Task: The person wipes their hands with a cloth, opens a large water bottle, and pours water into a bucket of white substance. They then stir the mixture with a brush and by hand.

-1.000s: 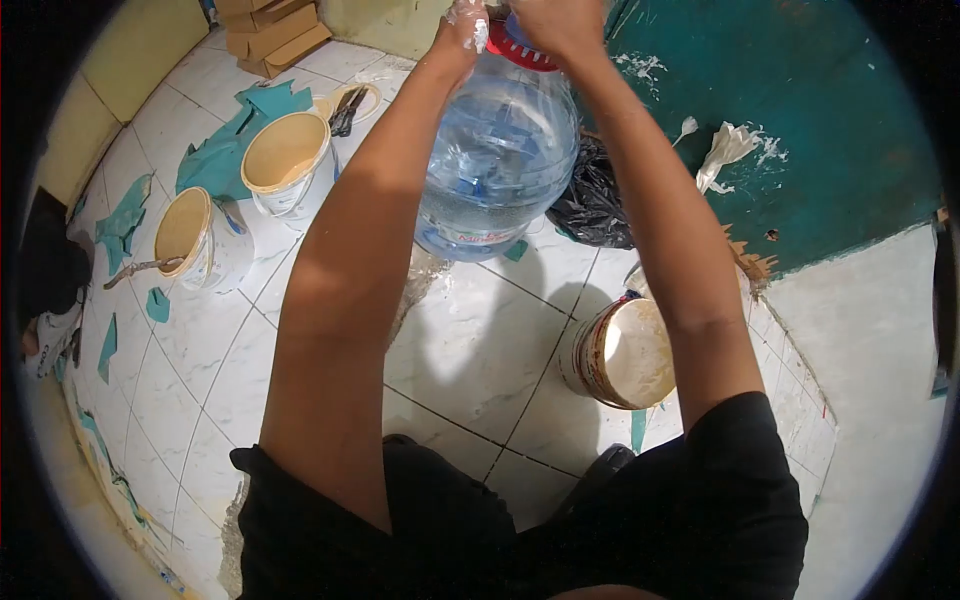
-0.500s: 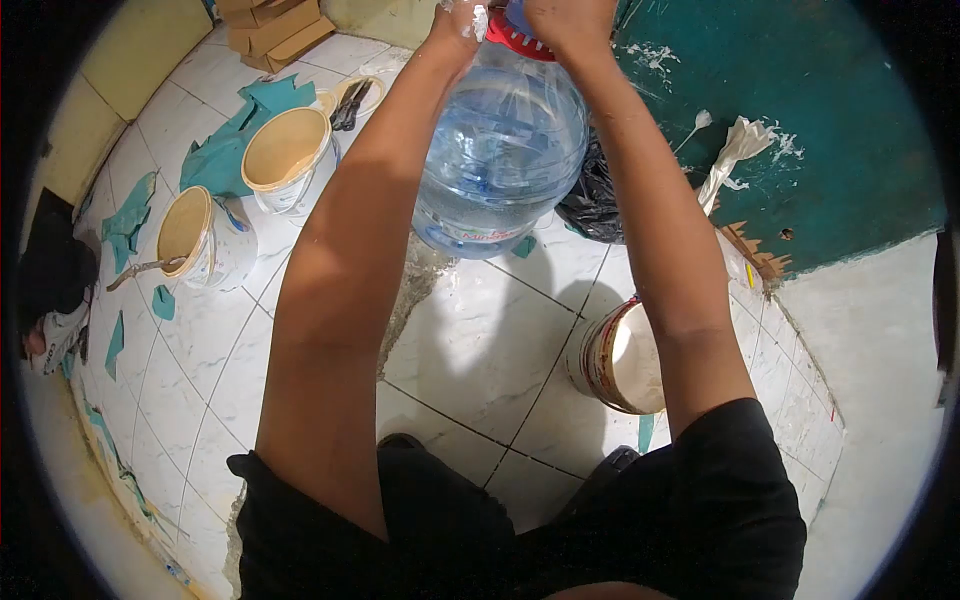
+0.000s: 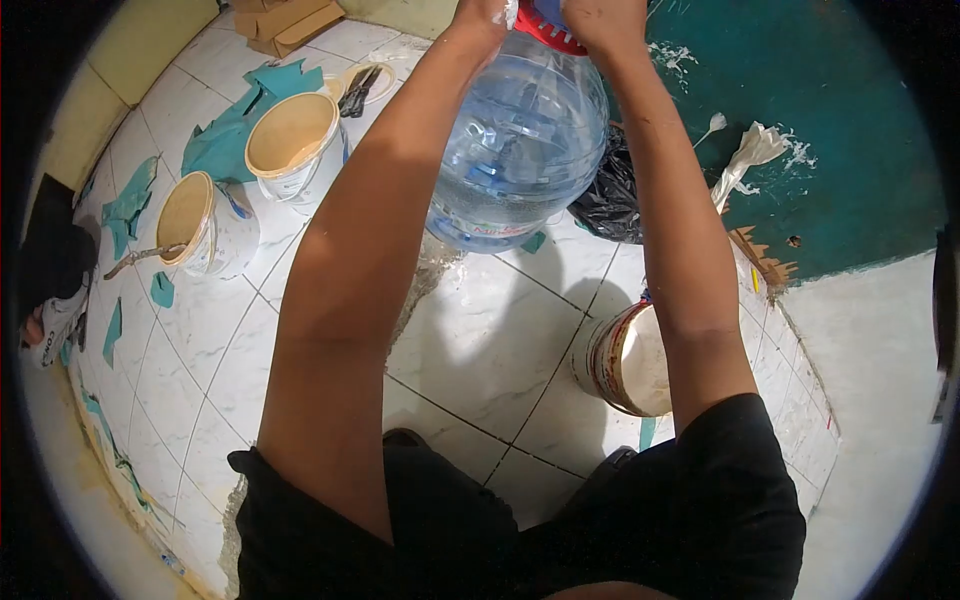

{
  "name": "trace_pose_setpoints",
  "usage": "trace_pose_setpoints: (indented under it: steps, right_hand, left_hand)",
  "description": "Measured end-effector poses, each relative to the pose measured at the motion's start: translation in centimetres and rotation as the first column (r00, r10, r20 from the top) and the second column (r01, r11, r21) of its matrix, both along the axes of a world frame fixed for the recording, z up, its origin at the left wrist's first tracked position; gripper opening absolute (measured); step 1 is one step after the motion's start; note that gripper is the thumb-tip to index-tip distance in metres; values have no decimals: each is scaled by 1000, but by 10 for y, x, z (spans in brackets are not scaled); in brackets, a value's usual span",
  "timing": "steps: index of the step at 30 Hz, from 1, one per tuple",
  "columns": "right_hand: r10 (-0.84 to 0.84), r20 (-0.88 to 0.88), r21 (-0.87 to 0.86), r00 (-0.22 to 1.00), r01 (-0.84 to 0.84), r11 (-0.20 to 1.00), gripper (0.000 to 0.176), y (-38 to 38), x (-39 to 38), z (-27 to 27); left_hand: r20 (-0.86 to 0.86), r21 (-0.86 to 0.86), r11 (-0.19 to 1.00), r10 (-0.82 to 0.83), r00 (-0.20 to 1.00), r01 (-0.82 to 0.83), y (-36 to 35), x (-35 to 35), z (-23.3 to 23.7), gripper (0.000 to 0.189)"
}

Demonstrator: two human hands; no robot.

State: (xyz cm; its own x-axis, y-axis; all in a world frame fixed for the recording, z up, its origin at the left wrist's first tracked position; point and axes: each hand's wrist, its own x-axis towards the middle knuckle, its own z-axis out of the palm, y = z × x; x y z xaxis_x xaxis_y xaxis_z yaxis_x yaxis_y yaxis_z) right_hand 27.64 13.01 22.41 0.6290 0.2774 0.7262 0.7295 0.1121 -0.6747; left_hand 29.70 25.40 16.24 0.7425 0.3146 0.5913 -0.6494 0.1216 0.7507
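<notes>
A large clear water jug (image 3: pixel 520 140) with a red collar hangs above the tiled floor, part-filled with water. My left hand (image 3: pixel 486 14), smeared with white paste, grips its neck at the top edge of the view. Around the red top on the other side my right hand (image 3: pixel 605 18) is closed. Both forearms reach up from my black sleeves. The hands are partly cut off by the frame.
A paint-stained bucket (image 3: pixel 628 360) stands under my right arm. Two cream-lined buckets (image 3: pixel 292 145) (image 3: pixel 205 225) sit at left among teal paint scraps. A black bag (image 3: pixel 615 195) lies by the teal wall (image 3: pixel 800 120). Cardboard (image 3: pixel 295 20) lies at the back.
The jug and both hands have shifted slightly right and upward in view; the grip is unchanged.
</notes>
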Motion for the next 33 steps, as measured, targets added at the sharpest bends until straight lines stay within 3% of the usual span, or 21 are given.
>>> trace_pose_setpoints:
  steps: [3, 6, 7, 8, 10, 11, 14, 15, 18, 21, 24, 25, 28, 29, 32, 33]
  right_hand:
    - [-486, 45, -91, 873, 488, 868, 20, 6, -29, 9]
    - [-384, 41, -79, 923, 386, 919, 22, 1, -27, 8]
    - [-196, 89, -115, 977, 206, 972, 20, -4, -9, 3]
    - [17, 45, -43, 999, -15, 999, 20, -7, -1, 4]
    - [441, 6, 109, 897, -439, 892, 20, -11, 14, 4]
    - [499, 6, 92, 867, -497, 863, 20, -13, 13, 7]
    - [337, 9, -73, 941, -336, 939, 20, -6, 9, 7]
    - [173, -30, -101, 985, -175, 979, 20, -4, 4, 10]
    - [109, -23, 4, 994, -109, 994, 20, 2, -2, 6]
    - [15, -114, -16, 993, -17, 1000, 24, 1, -14, 10]
    - [-448, 83, -69, 890, 454, 888, 29, 3, -33, 14]
    - [-426, 25, -109, 904, 426, 898, 31, 0, -39, 19]
    - [-205, 81, -172, 975, 216, 961, 30, -7, -25, 17]
    - [92, 137, -195, 986, -64, 979, 30, -9, 6, 7]
    - [521, 135, -43, 843, -520, 853, 31, -8, 29, -3]
    - [590, -25, -21, 807, -590, 807, 33, -11, 27, -5]
  left_hand:
    - [-6, -13, 1000, -18, 1000, 18, 1, -3, 2, 52]
    - [-12, -24, 999, -41, 999, 40, 0, -5, 2, 52]
    - [-13, -26, 999, -46, 999, 46, 0, -5, 1, 52]
    - [-14, -28, 998, -50, 999, 49, 0, -5, 2, 52]
    - [-13, -32, 998, -55, 998, 54, -1, -4, 1, 52]
    - [-13, -37, 998, -59, 998, 59, -1, -4, 2, 52]
    - [-6, -41, 997, -67, 998, 67, -1, -2, 3, 52]
    - [-9, -43, 997, -68, 998, 68, 0, -3, 1, 52]
    - [-6, -51, 996, -77, 997, 76, 0, -3, 0, 52]
    - [-4, -61, 995, -85, 996, 85, 1, -3, 0, 52]
    - [-5, -80, 991, -113, 994, 112, 2, -3, 0, 52]
    - [-6, -88, 988, -124, 992, 123, 3, -3, 0, 52]
    - [0, -116, 981, -156, 988, 155, 3, -2, 2, 53]
    - [2, -119, 980, -161, 987, 160, 2, -3, 3, 53]
    - [26, -146, 976, -162, 987, 164, 0, -5, 4, 53]
    - [44, -160, 971, -171, 984, 176, -1, -7, 4, 54]
